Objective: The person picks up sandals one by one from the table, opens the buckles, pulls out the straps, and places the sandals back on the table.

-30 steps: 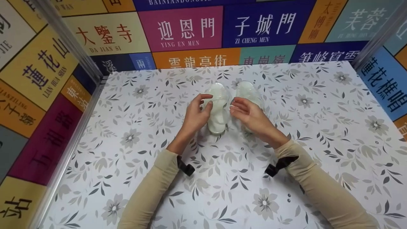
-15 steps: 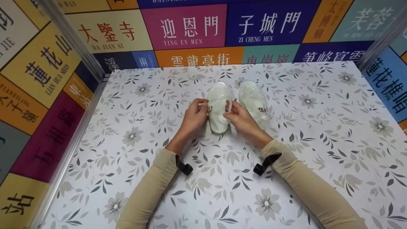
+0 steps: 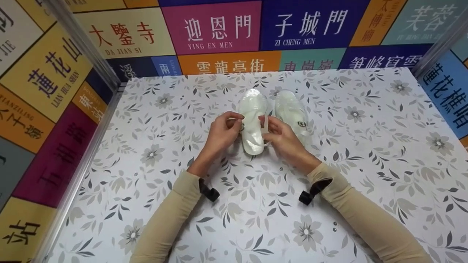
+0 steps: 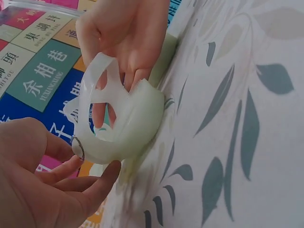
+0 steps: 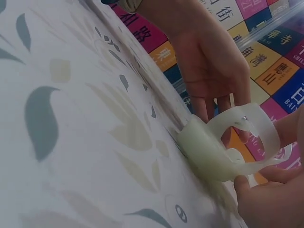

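A pale, translucent sandal (image 3: 253, 104) stands on the table, its toe pointing away from me. My left hand (image 3: 221, 131) holds its left side, fingers by a small metal buckle (image 4: 79, 147) and one fingertip touching the sole. On the other side, my right hand (image 3: 288, 139) holds the sandal near the upright ankle strap (image 3: 266, 125), thumb against the sole's edge. In the right wrist view the strap (image 5: 267, 130) forms a raised loop over the heel. A matching sandal (image 3: 288, 104) with a dark ornament lies just to the right, partly hidden by my right hand.
A white table covering (image 3: 175, 219) with grey flowers and leaves lies under both sandals. Colourful panels (image 3: 215, 27) with printed characters stand along the back and both sides. Black straps with small cameras (image 3: 210, 193) sit at my wrists.
My right hand has moved left from over the right sandal to the left sandal's strap, uncovering the other's ornament. My left hand has closed in on the left sandal's side.
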